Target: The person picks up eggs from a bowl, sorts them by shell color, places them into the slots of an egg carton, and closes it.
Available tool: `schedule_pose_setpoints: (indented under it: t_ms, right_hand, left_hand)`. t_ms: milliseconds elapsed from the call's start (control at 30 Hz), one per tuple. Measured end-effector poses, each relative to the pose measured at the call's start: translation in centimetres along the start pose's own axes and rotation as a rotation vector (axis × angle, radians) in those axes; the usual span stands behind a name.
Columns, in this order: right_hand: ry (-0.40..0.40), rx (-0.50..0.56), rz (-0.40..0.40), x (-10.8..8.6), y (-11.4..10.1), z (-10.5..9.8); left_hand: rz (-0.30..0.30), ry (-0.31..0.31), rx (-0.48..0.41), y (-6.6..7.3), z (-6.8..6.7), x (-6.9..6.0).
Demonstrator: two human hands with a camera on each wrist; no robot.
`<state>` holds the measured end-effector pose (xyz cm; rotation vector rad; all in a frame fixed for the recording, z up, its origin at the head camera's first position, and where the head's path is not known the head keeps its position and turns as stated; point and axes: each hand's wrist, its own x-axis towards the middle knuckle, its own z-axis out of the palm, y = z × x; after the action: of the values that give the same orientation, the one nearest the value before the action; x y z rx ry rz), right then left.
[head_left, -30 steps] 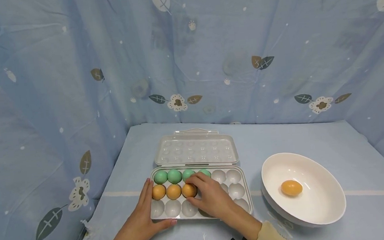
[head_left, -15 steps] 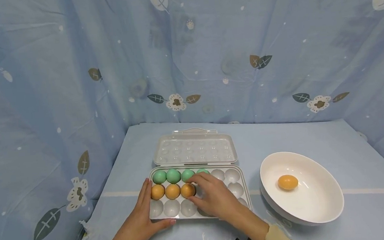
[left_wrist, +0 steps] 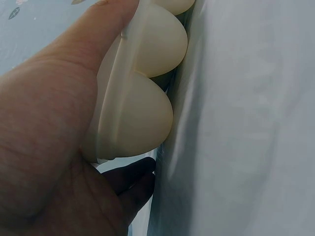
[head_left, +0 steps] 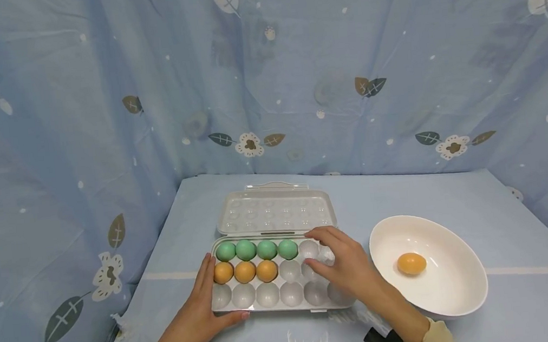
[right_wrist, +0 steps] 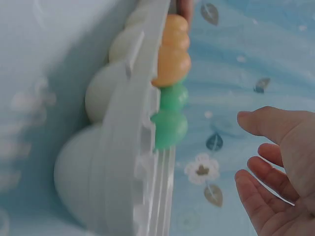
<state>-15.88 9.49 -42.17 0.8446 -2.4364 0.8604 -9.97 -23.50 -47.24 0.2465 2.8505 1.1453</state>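
Note:
A light egg tray lies with its lid folded back. Several green eggs fill part of its far row, and three orange eggs sit in the middle row. My left hand rests against the tray's near left corner, straight fingers along the side and thumb along the front edge; the left wrist view shows the thumb by the rim. Over the tray's right cups hovers my right hand, thumb and fingers spread and holding nothing. In the right wrist view this hand is apart from the tray.
A white bowl stands right of the tray with one orange egg in it. The transparent lid lies behind the tray. A blue patterned curtain hangs at the back and left of the table.
My right hand has let go of the third orange egg, which stays in its cup, and has moved right. The left hand keeps its place at the tray corner.

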Motion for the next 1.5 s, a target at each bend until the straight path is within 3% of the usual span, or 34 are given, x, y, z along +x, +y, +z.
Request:
schedule_pose_setpoints:
  t_ms: [600,900,1267,1500]
  right_hand:
    - [0.036,-0.114,0.168,-2.8,3.8,-4.7]
    - [0.063,-0.158,0.167,-4.1,5.3,-6.8]
    - [0.043,-0.224,0.234,-6.0,6.9,-8.9]
    - [0.039,-0.265,0.226,-7.3,8.2,-10.1]
  left_hand:
    - [-0.006,0.008,-0.011,-0.1,0.1,-0.1]
    - [-0.002,0.014,-0.009,-0.3,0.3,-0.2]
    - [-0.004,-0.005,-0.001,0.2,0.0,0.0]
    - [-0.013,-0.006,-0.011,0.0,0.2,0.1]
